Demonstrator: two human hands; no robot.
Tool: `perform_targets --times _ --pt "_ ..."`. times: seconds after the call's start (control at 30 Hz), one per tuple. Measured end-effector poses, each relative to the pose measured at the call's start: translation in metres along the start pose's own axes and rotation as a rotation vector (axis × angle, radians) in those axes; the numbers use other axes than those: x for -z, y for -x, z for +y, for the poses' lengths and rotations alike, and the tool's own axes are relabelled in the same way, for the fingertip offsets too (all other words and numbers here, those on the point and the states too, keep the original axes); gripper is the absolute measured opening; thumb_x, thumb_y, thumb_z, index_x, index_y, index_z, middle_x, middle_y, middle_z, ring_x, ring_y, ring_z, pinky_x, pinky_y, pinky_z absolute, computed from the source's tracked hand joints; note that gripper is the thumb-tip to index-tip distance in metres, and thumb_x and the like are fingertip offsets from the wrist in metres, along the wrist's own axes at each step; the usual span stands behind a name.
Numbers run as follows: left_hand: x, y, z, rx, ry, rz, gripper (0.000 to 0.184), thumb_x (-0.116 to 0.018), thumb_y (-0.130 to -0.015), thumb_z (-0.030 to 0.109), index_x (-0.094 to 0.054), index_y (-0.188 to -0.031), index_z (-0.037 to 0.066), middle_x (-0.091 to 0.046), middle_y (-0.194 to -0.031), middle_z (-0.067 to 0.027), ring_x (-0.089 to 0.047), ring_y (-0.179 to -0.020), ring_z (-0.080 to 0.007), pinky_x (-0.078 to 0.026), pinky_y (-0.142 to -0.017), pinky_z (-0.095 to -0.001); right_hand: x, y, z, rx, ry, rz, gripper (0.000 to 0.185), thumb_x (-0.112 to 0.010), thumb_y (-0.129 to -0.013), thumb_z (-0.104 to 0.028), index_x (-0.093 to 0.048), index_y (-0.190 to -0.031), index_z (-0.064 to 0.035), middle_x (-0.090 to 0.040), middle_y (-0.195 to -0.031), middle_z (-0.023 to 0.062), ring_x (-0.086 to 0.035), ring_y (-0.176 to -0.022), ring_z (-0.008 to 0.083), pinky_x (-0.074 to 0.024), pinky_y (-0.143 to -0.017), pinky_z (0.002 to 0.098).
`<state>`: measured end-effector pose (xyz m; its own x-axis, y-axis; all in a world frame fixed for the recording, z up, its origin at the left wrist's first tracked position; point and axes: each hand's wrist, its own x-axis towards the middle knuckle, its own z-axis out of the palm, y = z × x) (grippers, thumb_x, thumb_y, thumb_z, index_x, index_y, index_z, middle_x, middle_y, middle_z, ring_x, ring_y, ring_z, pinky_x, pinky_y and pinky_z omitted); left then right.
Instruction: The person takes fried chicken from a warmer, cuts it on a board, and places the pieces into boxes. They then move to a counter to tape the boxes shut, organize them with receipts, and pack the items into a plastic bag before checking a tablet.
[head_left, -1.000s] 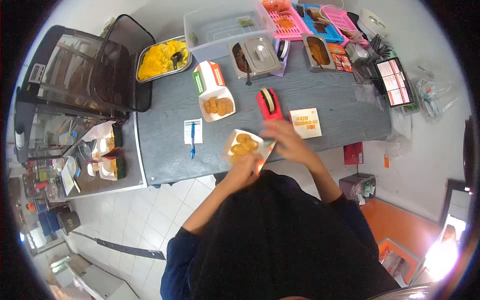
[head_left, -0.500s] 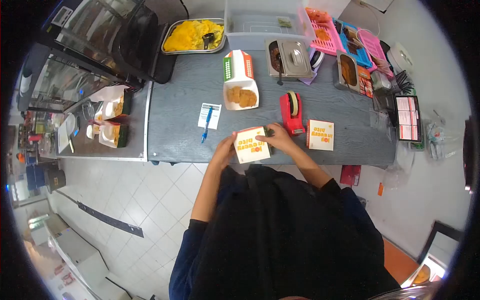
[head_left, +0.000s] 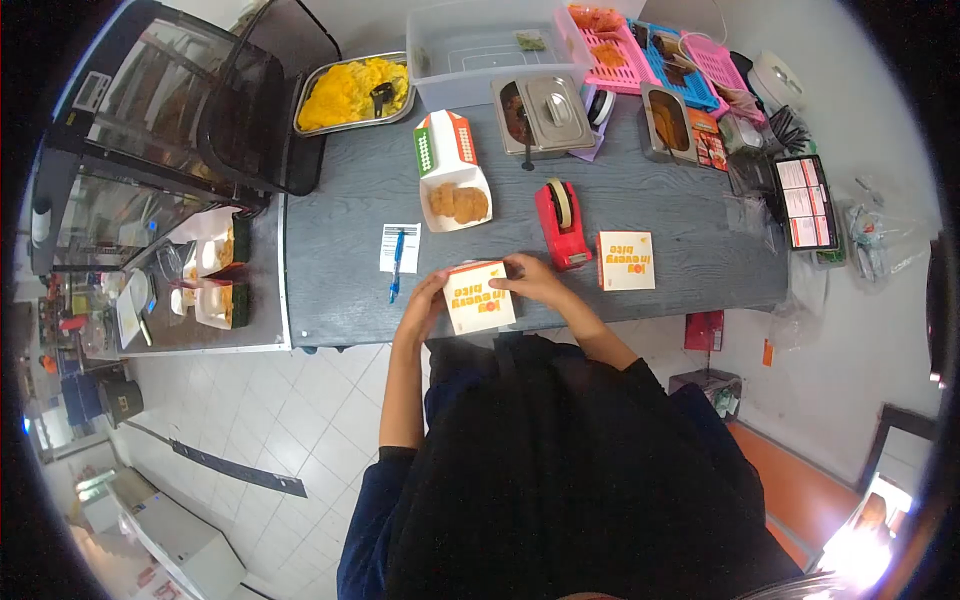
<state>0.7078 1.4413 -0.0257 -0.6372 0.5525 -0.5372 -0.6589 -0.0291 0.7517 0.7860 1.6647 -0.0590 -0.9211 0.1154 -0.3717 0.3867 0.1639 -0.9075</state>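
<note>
A white box [head_left: 479, 298] with orange and yellow lettering, its lid down, is at the table's front edge. My left hand [head_left: 426, 300] grips its left side, and my right hand [head_left: 533, 280] holds the right side with a finger on the lid. Beyond it stands an open box [head_left: 455, 200] with brown fried pieces inside and its lid raised. A blue pen [head_left: 397, 266] lies on a paper slip [head_left: 402, 240] to the left. Right of my hands are a red tape dispenser [head_left: 563, 225] and a second closed lettered box [head_left: 626, 261].
At the back are a tray of yellow food [head_left: 352, 92], a clear plastic bin [head_left: 497, 50], a lidded metal container [head_left: 543, 115] and a pink basket [head_left: 610, 55]. A tablet [head_left: 806, 203] stands at the right. Open boxes [head_left: 217, 305] lie on the left counter.
The box in my hands was open with fried pieces showing; its lid is now down. My right hand has come back onto the box. The camera view has shifted.
</note>
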Motion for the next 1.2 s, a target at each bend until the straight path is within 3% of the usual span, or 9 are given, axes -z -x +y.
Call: perform_targets --times 0.07,0.17,0.27,0.57,0.77,0.87,1.07,1.17,1.2 --pt "0.012 0.0 0.0 0.022 0.017 -0.042 0.042 -0.049 -0.091 0.034 -0.053 -0.114 -0.001 -0.058 -0.111 -0.0105 -0.053 -0.105 -0.0194 -0.039 -0.092 -0.0348 -0.001 -0.001 -0.002 0.034 0.047 0.004 0.064 -0.079 -0.063 -0.045 -0.06 -0.105 -0.0005 -0.063 -0.098 0.0145 -0.06 -0.092 0.0239 -0.0467 -0.082 0.0338" --pt "0.024 -0.015 -0.018 0.003 0.107 -0.002 0.037 -0.05 -0.091 0.027 -0.055 -0.115 0.0 -0.06 -0.108 -0.0102 -0.055 -0.101 -0.0172 -0.043 -0.087 -0.0304 0.0 -0.007 -0.009 0.085 0.114 -0.057 0.055 -0.079 -0.069 -0.031 -0.055 -0.106 0.0021 -0.061 -0.093 0.0104 -0.061 -0.075 0.0154 -0.0508 -0.057 0.0267" --pt "0.002 -0.012 -0.013 -0.107 0.024 0.091 0.037 -0.049 -0.092 0.027 -0.054 -0.116 -0.001 -0.06 -0.107 -0.0099 -0.055 -0.099 -0.0165 -0.043 -0.086 -0.0303 0.001 -0.011 -0.009 0.131 0.164 -0.052 0.05 -0.08 -0.069 -0.03 -0.056 -0.099 0.0012 -0.06 -0.088 0.0086 -0.06 -0.071 0.0142 -0.0508 -0.054 0.0263" --pt "0.012 -0.005 0.005 0.11 -0.111 -0.094 0.038 -0.048 -0.092 0.03 -0.054 -0.117 0.002 -0.06 -0.107 -0.0097 -0.056 -0.096 -0.015 -0.044 -0.085 -0.0282 0.017 -0.009 -0.027 -0.108 0.062 -0.284 0.048 -0.08 -0.068 -0.029 -0.054 -0.098 -0.0031 -0.058 -0.083 0.0046 -0.058 -0.075 0.0141 -0.0515 -0.054 0.026" --pt "-0.004 -0.028 -0.03 -0.366 -0.329 0.143 0.034 -0.046 -0.094 0.029 -0.057 -0.109 0.0 -0.062 -0.098 -0.0133 -0.057 -0.089 -0.0149 -0.045 -0.08 -0.0278 0.014 -0.001 -0.041 -0.06 -0.006 -0.249 0.048 -0.08 -0.068 -0.027 -0.055 -0.099 -0.0013 -0.06 -0.085 0.0048 -0.059 -0.077 0.0129 -0.0508 -0.056 0.0249" --pt "-0.025 -0.023 -0.034 -0.398 -0.446 0.414 0.032 -0.046 -0.095 0.028 -0.057 -0.102 -0.001 -0.063 -0.091 -0.0117 -0.058 -0.083 -0.0153 -0.046 -0.074 -0.0295 0.009 -0.012 -0.014 0.18 0.2 -0.138 0.045 -0.08 -0.068 -0.027 -0.058 -0.097 -0.0003 -0.062 -0.087 0.0062 -0.059 -0.079 0.0126 -0.051 -0.057 0.0256" --pt "-0.032 -0.027 -0.03 -0.495 -0.795 0.603 0.04 -0.063 -0.083 0.038 -0.059 -0.094 -0.001 -0.061 -0.086 -0.0178 -0.059 -0.08 -0.0284 -0.046 -0.073 -0.0357 0.008 -0.008 -0.015 -0.131 -0.107 -0.168 0.042 -0.078 -0.069 -0.026 -0.06 -0.099 -0.0021 -0.061 -0.087 0.0079 -0.061 -0.081 0.0168 -0.0501 -0.066 0.0306" --pt "-0.036 -0.013 -0.03 -0.408 -0.948 0.7 0.045 -0.068 -0.078 0.04 -0.06 -0.093 -0.001 -0.057 -0.091 -0.0192 -0.056 -0.086 -0.0324 -0.044 -0.078 -0.0387 -0.007 0.002 -0.013 0.178 0.536 0.212 0.039 -0.074 -0.072 -0.03 -0.059 -0.1 -0.0072 -0.056 -0.099 0.0134 -0.059 -0.094 0.0304 -0.0487 -0.078 0.0363" --pt "-0.038 -0.007 -0.031 -0.371 -1.001 0.72 0.046 -0.069 -0.077 0.041 -0.06 -0.093 -0.002 -0.056 -0.092 -0.0196 -0.055 -0.088 -0.0335 -0.043 -0.079 -0.0397 -0.009 0.013 -0.018 0.228 0.501 0.279 0.036 -0.072 -0.075 -0.029 -0.059 -0.101 -0.0082 -0.055 -0.098 0.013 -0.058 -0.094 0.0305 -0.0485 -0.077 0.0371"
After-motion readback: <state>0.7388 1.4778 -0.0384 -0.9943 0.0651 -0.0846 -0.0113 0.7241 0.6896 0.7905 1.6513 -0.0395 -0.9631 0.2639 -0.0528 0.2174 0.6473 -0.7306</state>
